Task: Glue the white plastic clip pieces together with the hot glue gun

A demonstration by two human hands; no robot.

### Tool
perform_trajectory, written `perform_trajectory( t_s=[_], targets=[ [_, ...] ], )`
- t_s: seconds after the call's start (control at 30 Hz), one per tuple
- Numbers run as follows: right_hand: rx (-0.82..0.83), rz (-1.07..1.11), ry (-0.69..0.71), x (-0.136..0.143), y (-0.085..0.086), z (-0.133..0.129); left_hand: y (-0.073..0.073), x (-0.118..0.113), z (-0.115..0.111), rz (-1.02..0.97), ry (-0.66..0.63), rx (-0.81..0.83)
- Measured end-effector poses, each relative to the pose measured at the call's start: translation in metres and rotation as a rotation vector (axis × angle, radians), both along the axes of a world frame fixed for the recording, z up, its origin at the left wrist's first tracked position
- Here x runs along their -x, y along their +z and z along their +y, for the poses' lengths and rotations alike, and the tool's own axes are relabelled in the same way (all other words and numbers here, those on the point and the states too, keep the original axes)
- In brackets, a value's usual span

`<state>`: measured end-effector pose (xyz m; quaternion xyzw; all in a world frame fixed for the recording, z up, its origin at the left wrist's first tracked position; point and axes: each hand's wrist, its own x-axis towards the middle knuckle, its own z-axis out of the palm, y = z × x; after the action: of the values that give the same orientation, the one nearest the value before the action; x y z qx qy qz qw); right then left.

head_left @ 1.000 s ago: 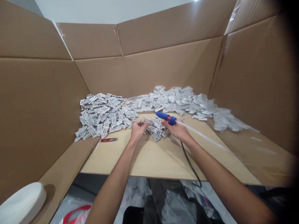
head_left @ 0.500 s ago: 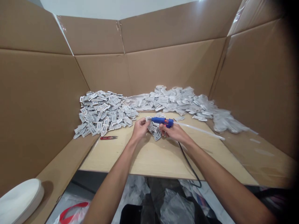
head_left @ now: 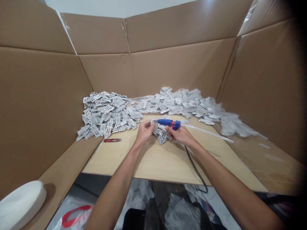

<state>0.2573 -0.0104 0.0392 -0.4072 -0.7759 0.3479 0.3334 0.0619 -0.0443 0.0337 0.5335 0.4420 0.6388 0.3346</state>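
My right hand is closed around a blue hot glue gun, its nozzle pointing left. A long clear glue stick sticks out of its back end, and a black cord runs down from it. Pinched in my left hand is a small grey-white slotted piece, right at the nozzle and partly covered by my fingers. Several similar grey-white pieces lie on the table just beneath the gun, between my hands.
A big heap of slotted pieces lies back left, with red thread snips before it. Plastic-wrapped pieces are piled along the back right. Cardboard walls enclose the table. A white round object sits lower left.
The whole view has shifted slightly. The glue gun's nozzle has drawn back a little to the right from the piece in my left hand; both hands keep their grips.
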Motion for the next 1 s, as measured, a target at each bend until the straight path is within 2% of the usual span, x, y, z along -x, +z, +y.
perform_trajectory(
  t_s=[0.17,0.3,0.43,0.5,0.57,0.63,0.73,0.83,0.9,0.93,1.0],
  targets=[
    [-0.004,-0.041,-0.034,0.001,-0.001,0.0,0.0,0.0,-0.001,0.019,0.016,-0.01],
    [-0.08,-0.08,-0.04,0.001,0.001,-0.002,-0.004,0.002,-0.001,0.083,0.043,-0.038],
    [-0.348,-0.121,0.034,0.004,0.003,-0.007,-0.007,0.006,0.0,0.148,0.075,-0.038],
    [-0.516,-0.241,0.041,0.006,0.003,-0.011,-0.007,0.009,0.001,0.16,0.053,-0.034],
    [-0.648,-0.404,-0.009,0.008,0.004,-0.016,-0.006,0.012,0.003,0.144,0.004,-0.02],
    [-0.735,-0.501,-0.116,0.01,0.005,-0.02,-0.006,0.014,0.005,0.129,-0.023,0.006],
    [-0.78,-0.426,-0.276,0.008,0.006,-0.019,-0.012,0.016,0.007,0.138,0.049,0.048],
    [-0.764,-0.265,-0.273,0.002,0.003,-0.011,-0.016,0.026,0.01,0.075,0.174,0.152],
    [-0.748,-0.181,-0.256,-0.002,0.0,-0.004,-0.005,0.044,0.016,-0.029,0.215,0.184],
    [-0.74,-0.145,-0.263,-0.003,-0.001,-0.001,0.005,0.057,0.02,-0.105,0.229,0.136],
    [-0.716,-0.09,-0.289,-0.003,-0.003,0.003,0.035,0.086,0.031,-0.153,0.247,0.052]
  ],
)
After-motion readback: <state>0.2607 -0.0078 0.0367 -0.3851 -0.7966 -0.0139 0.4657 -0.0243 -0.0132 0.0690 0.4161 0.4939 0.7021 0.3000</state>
